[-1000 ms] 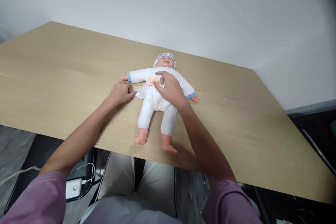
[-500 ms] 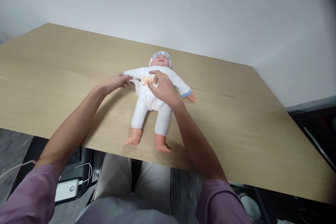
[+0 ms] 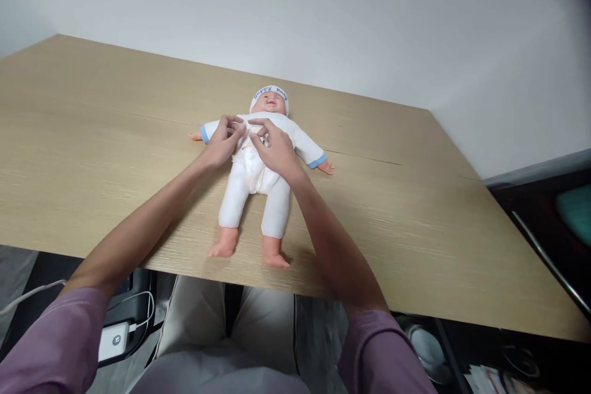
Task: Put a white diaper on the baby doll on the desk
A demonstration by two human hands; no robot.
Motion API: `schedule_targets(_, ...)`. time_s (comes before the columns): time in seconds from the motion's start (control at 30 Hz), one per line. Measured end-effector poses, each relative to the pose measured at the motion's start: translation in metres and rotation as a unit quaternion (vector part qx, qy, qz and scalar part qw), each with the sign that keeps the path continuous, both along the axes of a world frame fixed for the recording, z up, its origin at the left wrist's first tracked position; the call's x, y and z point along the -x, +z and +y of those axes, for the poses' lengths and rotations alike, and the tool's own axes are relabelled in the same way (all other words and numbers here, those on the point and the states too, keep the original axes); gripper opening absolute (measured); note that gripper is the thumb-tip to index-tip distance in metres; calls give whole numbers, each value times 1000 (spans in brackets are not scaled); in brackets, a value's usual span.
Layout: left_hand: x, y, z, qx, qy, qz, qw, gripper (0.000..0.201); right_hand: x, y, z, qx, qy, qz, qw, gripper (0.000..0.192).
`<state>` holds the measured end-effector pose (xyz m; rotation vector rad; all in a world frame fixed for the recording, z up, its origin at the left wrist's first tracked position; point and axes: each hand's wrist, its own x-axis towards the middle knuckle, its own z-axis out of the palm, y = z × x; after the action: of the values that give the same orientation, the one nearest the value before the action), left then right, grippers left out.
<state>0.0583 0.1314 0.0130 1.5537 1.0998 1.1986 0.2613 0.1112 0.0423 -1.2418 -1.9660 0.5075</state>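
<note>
At frame centre, both arms reach forward; left hand (image 3: 220, 143) and right hand (image 3: 276, 149) rest half-curled on the doll (image 3: 255, 173), fingertips apparently pinching its chest cloth.

1. Your left hand (image 3: 222, 143) and right hand (image 3: 273, 149) meet on the doll's (image 3: 255, 180) chest, so there is no way in between them.
2. The table (image 3: 92, 135) lies bare to the left of the doll, open for a pass.
3. To the right, the tabletop runs bare to its far edge.
4. Behind the doll's head, a bare strip ends at the wall (image 3: 323, 18).
</note>
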Motion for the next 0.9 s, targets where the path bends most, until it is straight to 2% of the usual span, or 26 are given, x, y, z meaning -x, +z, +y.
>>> schedule_targets(0.1,-2,-14,1,-51,-1,19,999,62,-2,-1,-1,2,-6,8,1000,33)
schedule_targets(0.2,-3,-21,7,-41,-32,20,998,56,-4,-4,0,-11,-9,14,1000,33)
schedule_targets(0.27,-2,-21,9,-47,-20,40,998,49,-3,-5,3,-23,-12,16,1000,33)
schedule_targets(0.33,-2,-16,5,-77,44,78,993,41,-3,-3,4,-39,-25,22,999,33)
schedule_targets(0.4,-4,-4,-9,-116,139,108,977,35,-3,3,-2,-62,-52,31,996,36)
schedule_targets(0.47,-8,13,-35,-154,207,115,959,32,-4,11,-18,-91,-73,39,992,39)
schedule_targets(0.5,-10,22,-51,-168,219,113,955,32,-5,15,-31,-105,-76,43,991,40)
schedule_targets(0.57,-12,37,-87,-187,190,120,956,33,-9,19,-64,-116,-54,50,991,37)
schedule_targets(0.63,-10,43,-122,-192,101,166,962,36,-15,17,-102,-97,-7,55,994,29)
schedule_targets(0.7,-4,40,-148,-179,-14,246,952,36,-24,7,-136,-50,46,48,997,22)
schedule_targets(0.77,3,28,-162,-157,-76,319,931,36,-35,-6,-159,-5,86,19,996,18)
schedule_targets(0.83,10,15,-163,-145,-67,361,919,35,-44,-18,-166,15,82,-35,996,13)
schedule_targets(0.9,14,6,-155,-145,-26,375,915,33,-51,-25,-159,26,34,-87,995,8)
